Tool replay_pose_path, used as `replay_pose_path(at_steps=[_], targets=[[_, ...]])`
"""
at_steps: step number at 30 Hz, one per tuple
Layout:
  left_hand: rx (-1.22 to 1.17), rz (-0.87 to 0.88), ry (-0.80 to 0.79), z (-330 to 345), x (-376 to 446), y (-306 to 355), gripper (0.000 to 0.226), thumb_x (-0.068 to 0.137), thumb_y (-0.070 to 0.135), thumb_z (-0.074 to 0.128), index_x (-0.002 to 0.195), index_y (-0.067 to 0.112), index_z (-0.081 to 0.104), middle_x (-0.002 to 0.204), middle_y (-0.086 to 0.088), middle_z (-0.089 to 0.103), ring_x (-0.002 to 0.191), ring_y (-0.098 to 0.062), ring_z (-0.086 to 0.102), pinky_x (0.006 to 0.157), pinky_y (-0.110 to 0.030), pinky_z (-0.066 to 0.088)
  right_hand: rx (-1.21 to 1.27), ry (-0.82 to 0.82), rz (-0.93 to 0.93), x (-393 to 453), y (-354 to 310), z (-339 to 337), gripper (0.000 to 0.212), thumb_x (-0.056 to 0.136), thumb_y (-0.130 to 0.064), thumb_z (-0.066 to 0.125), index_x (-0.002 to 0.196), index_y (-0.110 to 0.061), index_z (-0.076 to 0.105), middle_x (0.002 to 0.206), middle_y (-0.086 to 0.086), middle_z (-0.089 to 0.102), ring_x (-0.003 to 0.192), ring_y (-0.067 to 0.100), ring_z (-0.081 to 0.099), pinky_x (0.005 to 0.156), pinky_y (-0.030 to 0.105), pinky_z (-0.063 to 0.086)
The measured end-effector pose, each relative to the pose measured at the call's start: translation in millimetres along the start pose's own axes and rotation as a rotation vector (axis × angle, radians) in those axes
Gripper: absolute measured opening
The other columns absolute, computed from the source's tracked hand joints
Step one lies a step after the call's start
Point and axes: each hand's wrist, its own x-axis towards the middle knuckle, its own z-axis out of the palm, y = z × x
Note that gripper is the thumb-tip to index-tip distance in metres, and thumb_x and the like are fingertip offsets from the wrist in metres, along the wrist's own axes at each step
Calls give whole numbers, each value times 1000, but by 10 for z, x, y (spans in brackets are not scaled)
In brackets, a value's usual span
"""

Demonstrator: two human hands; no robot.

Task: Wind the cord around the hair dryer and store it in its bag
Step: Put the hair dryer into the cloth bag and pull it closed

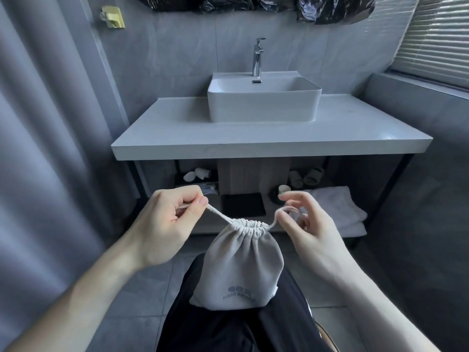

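Both my grips pinch drawstrings: left hand (162,219) and right hand (304,224) flank the bag (241,265) (mouth cinched tight), which rests on my lap.

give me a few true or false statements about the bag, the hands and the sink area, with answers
1. The bag has its mouth gathered shut. True.
2. The left hand pinches a drawstring. True.
3. The bag lies on the counter. False: it rests on the person's lap.
4. The right hand holds the faucet. False: it holds the other drawstring end by the bag.
5. The hair dryer lies beside the basin. False: no dryer is in view.
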Motion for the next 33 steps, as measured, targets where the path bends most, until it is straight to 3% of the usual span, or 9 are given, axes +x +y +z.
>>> replay_pose_path(at_steps=[4, 7, 10, 14, 16, 24, 28, 31, 33], targets=[[31, -64, -4, 13, 51, -35, 43, 110, 20, 53, 70, 7, 49, 53, 12, 31, 51, -7, 27, 47, -33, 27, -238, -200, -111, 1, -62, 76, 34, 96, -51, 70, 130, -46, 70, 104, -17, 65, 71, 0, 56, 71, 11, 43], [55, -131, 28, -20, 72, -134, 42, 109, 18, 55, 70, 6, 49, 51, 10, 32, 49, -8, 28, 47, -36, 28, -343, -186, -144, 50, 22, 99, 17, 100, -46, 70, 107, -35, 81, 99, -15, 72, 83, -7, 63, 71, 9, 42], [199, -179, 7, 1, 63, -212, 35, 106, 24, 58, 73, 13, 57, 52, 9, 44, 49, -12, 38, 51, -25, 30, -375, -63, -182, 107, 160, 112, 36, 104, -37, 66, 75, -15, 68, 73, -5, 61, 68, 8, 53, 62, 23, 40], [321, -174, -136, 175, 33, -95, 22, 95, 59, 55, 97, 39, 63, 92, 22, 67, 78, -2, 64, 71, -29, 51, -314, -5, -195, 118, 165, 175, 47, 105, -31, 66, 66, -9, 50, 62, 1, 46, 61, 10, 38, 60, 34, 39], [374, -132, -215, 306, 20, -66, 30, 97, 63, 52, 93, 35, 62, 88, 17, 67, 79, -5, 63, 74, -31, 54, -300, 11, -205, 123, 160, 179, 49, 104, -31, 66, 64, -11, 46, 61, -2, 42, 60, 11, 36, 58, 31, 35], [459, 91, -193, 341, 78, -223, 48, 104, 49, 50, 70, 17, 44, 66, 0, 48, 67, -20, 44, 62, -13, 31, -327, 31, -260, 74, 309, 31, 47, 104, -27, 68, 63, -8, 55, 63, 6, 51, 60, 20, 45, 58, 48, 45], [472, 67, -190, 365, 149, -248, 48, 104, 52, 47, 72, 16, 45, 73, 1, 52, 69, -18, 48, 62, -23, 38, -317, 17, -216, 113, 321, 33, 35, 104, -30, 66, 71, -18, 68, 71, -2, 59, 65, 13, 54, 63, 41, 49], [432, 16, -185, 358, 225, -229, 40, 106, 49, 49, 81, 20, 59, 93, 10, 60, 80, -14, 59, 72, -36, 50, -285, -144, -169, 121, 145, -3, 6, 101, -34, 70, 101, -30, 74, 101, -13, 69, 93, 5, 67, 75, 15, 49], [411, 9, -181, 376, 279, -185, 33, 108, 46, 49, 90, 25, 66, 106, 18, 63, 84, -12, 61, 77, -38, 51, -334, -285, -166, 146, 23, 9, 35, 94, -44, 75, 127, -38, 67, 123, -23, 64, 112, -5, 63, 86, 10, 48]])
